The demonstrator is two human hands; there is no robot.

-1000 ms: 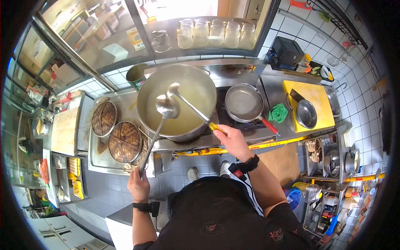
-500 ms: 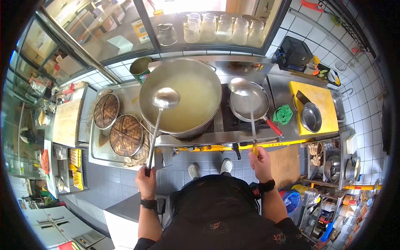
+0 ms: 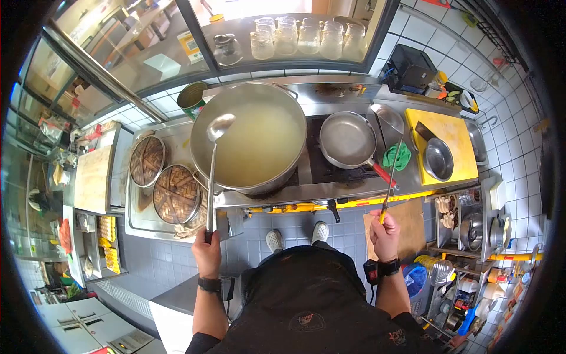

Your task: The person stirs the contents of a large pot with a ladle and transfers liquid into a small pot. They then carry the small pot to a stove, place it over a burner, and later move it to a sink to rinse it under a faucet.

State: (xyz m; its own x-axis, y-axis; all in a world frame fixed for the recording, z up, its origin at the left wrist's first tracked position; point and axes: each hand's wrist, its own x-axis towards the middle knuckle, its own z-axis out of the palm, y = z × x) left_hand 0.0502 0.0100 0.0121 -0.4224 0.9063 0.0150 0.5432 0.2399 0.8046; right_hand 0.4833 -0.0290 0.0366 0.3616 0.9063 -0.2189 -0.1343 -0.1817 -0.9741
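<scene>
My left hand is closed round the dark handle end of a long steel ladle. This ladle's bowl hangs over the left side of a big steel pot, which holds cloudy, pale yellow liquid. In my right hand is a second long-handled ladle with a yellow grip. Its shiny head is tilted above the counter, between a frying pan and a yellow cutting board. The pan has a red handle and sits on the stove right of the pot, with no food visible inside.
A green cloth lies beside the pan's handle. On the yellow cutting board are a metal bowl and a dark-handled tool. Two round woven lids sit left of the pot. Behind it stands an open tin can.
My right hand has moved right and swung its ladle from over the frying pan to beyond the pan's right side. The left ladle has shifted slightly left and up over the pot.
</scene>
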